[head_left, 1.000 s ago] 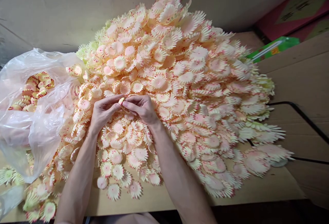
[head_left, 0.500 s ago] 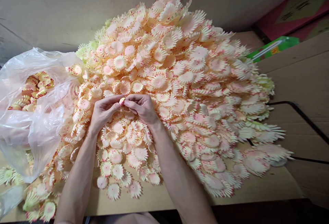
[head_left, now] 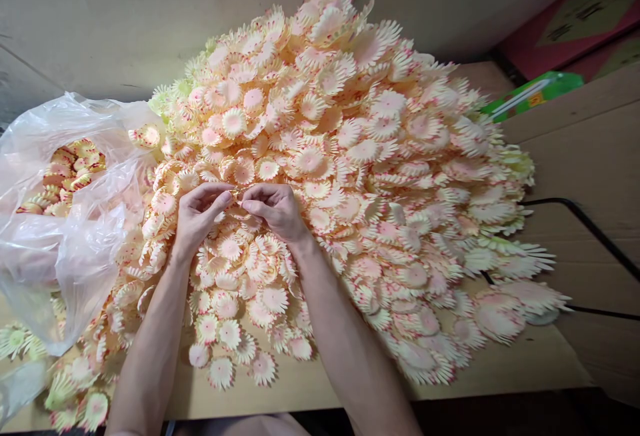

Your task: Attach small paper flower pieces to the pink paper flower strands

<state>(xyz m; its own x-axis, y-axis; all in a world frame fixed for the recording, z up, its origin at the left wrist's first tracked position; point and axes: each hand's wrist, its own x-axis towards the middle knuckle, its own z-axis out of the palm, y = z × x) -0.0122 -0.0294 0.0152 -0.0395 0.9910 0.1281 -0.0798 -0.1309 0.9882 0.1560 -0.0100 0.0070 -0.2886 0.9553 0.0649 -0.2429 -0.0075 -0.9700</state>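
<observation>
Fingers (head_left: 255,207) of the right hand (head_left: 279,215), the nearer, are pinching what I am taking for a flower (head_left: 240,203), above the left part of the pile (head_left: 360,149). It is poking left from their tips, long axis unclear; I cannot tell whether the left hand (head_left: 197,216) is gripping too.

Left arm (head_left: 157,336), right arm (head_left: 350,336) bare, angled inward, left hand (head_left: 194,219) and right hand (head_left: 281,213) nearly tip to tip, fingers (head_left: 261,191) bent
</observation>
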